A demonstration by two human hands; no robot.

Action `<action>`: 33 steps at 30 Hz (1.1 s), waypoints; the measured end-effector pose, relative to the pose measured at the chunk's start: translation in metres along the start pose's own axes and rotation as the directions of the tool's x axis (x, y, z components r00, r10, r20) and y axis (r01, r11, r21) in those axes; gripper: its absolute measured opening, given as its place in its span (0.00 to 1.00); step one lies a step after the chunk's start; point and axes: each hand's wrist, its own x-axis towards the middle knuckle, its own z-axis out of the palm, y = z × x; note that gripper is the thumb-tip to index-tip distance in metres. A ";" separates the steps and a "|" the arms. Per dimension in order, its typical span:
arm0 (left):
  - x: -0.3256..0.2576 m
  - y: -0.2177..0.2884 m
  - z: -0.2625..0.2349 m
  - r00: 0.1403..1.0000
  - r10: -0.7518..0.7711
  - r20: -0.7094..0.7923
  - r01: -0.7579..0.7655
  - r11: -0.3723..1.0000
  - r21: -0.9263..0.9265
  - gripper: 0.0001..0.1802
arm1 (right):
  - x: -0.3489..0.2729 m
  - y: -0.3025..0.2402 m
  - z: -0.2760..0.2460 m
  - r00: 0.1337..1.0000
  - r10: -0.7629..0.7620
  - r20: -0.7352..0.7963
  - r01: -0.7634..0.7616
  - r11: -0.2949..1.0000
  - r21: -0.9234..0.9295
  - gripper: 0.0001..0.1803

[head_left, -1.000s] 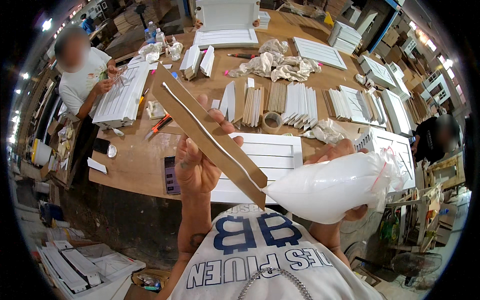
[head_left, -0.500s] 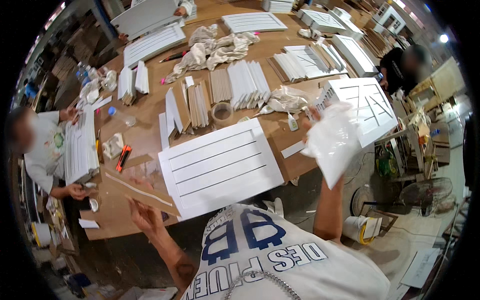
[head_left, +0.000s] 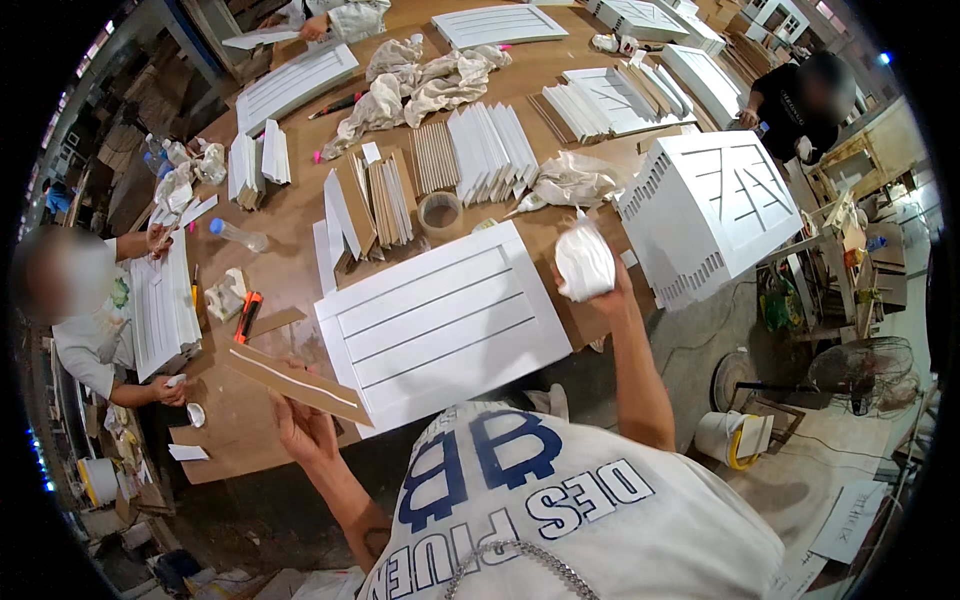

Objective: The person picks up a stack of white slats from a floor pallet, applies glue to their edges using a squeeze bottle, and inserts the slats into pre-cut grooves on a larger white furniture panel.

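Note:
My left hand (head_left: 306, 428) is closed on the near end of a narrow brown strip (head_left: 262, 371), at the left of the large white panel. A thin white bead runs along the strip's face. To the right of that panel, my right hand (head_left: 614, 296) grips a bulging clear plastic bag (head_left: 585, 262) filled with white paste. The bag partly hides my fingers. Between my hands lies the white grooved panel (head_left: 440, 335), its near edge overhanging the brown table (head_left: 225, 450). The strip's right end overlaps the panel's left edge in view.
Stacks of white slats (head_left: 490, 150), brown strips (head_left: 388, 200) and a tape roll (head_left: 440, 214) lie beyond the panel. An orange utility knife (head_left: 248, 316) is at left. A white cabinet-like box (head_left: 690, 225) stands at right. Other people work at the left, far and right sides.
My right hand has moved left with the paste bag, away from the white box and beside the panel. My left hand and the strip have shifted slightly right.

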 end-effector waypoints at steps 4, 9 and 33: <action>-0.008 0.007 -0.022 0.996 -0.071 0.044 0.075 0.994 -0.081 0.28 | 0.016 0.007 -0.071 0.550 -0.459 -0.698 -0.193 0.743 -0.641 0.33; -0.022 -0.019 -0.011 0.997 -0.010 -0.081 0.014 0.999 0.052 0.24 | -0.032 0.014 -0.050 0.509 -0.684 -0.522 0.133 0.662 -0.737 0.14; -0.032 -0.104 0.013 0.963 -0.215 0.161 -0.239 -0.412 0.879 0.19 | 0.029 0.146 0.192 0.665 0.485 0.568 0.729 -0.589 -0.349 0.23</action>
